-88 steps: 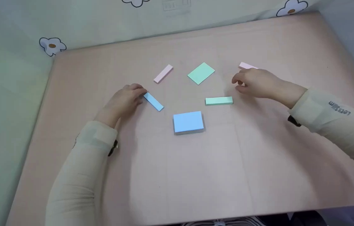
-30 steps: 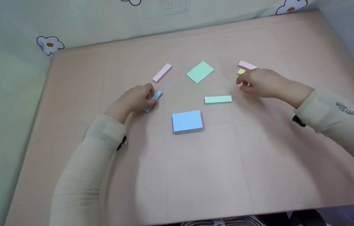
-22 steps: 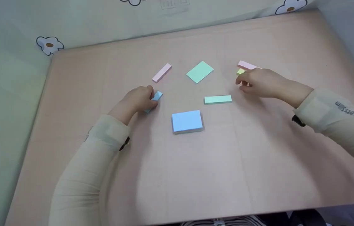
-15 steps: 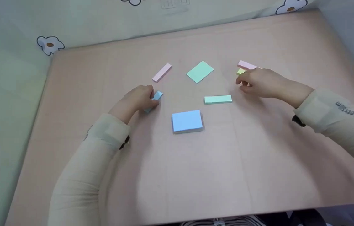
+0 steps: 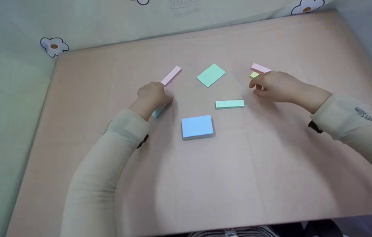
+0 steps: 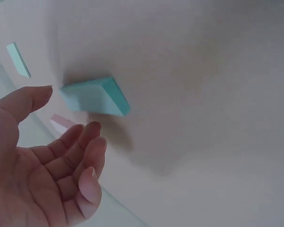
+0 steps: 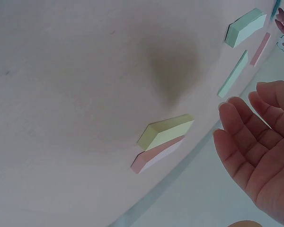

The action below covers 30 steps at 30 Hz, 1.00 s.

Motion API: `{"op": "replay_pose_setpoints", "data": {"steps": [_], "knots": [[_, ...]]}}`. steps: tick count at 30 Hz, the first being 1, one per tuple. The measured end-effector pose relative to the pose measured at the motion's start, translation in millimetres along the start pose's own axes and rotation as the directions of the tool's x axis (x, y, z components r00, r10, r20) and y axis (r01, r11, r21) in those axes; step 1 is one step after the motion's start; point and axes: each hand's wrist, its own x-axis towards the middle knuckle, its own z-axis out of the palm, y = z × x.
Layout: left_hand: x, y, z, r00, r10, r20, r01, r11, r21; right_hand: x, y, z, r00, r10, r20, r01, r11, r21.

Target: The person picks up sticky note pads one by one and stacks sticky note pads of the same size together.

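My left hand (image 5: 152,96) hovers over a narrow blue sticky note pad (image 5: 158,111), partly hiding it in the head view. In the left wrist view that pad (image 6: 92,97) lies on the table just off the fingertips, and the loosely bent fingers and thumb hold nothing. A narrow pink pad (image 5: 171,75) lies just beyond this hand. My right hand (image 5: 276,87) hangs in the air with relaxed, slightly bent fingers. Below it, a narrow yellow pad (image 7: 165,132) and a second pink pad (image 7: 156,156) lie side by side; the hand covers part of both in the head view.
A thick blue rectangular pad (image 5: 197,126) sits mid-table. Behind it are a narrow green pad (image 5: 229,104) and a flat green rectangle (image 5: 211,75) set at a slant. The pale pink table (image 5: 205,184) meets a wall with flower drawings at the back.
The narrow blue pad has been turned from slanting down-right to slanting up-right. My left hand has let go of it and moved slightly right and away. The right hand has barely shifted.
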Motion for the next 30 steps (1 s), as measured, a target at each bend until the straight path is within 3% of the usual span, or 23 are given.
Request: {"op": "replay_pose_setpoints", "data": {"steps": [4,12,21,23,26,28,30], "knots": [[1.9,3.1,4.5,1.000,-0.031,0.002,0.031,0.999,0.010,0.4,0,1,1.000,0.015,0.014,-0.015,1.000,0.002],[6.5,4.6,9.5,0.990,-0.136,0.029,0.138,0.981,-0.135,-0.9,3,1,0.999,0.036,0.027,-0.036,0.999,-0.006],[6.3,2.8,10.0,0.989,-0.141,0.053,0.148,0.974,-0.172,-0.3,2,1,0.998,0.046,0.042,-0.046,0.999,-0.005],[4.2,0.2,6.7,0.994,-0.094,0.053,0.101,0.984,-0.147,-0.9,2,1,0.999,0.039,0.035,-0.039,0.999,-0.001],[0.0,-7.2,-2.0,0.997,0.063,0.038,-0.060,0.996,-0.071,-1.9,2,1,1.000,0.021,0.016,-0.021,1.000,0.000],[-2.5,-14.0,-7.5,0.979,0.204,0.023,-0.204,0.979,0.026,-1.9,3,0,1.000,0.011,0.007,-0.011,1.000,0.002],[-5.2,-20.2,-10.9,0.942,0.335,0.026,-0.335,0.935,0.118,-2.1,4,1,1.000,0.010,0.002,-0.010,1.000,-0.003]]}}
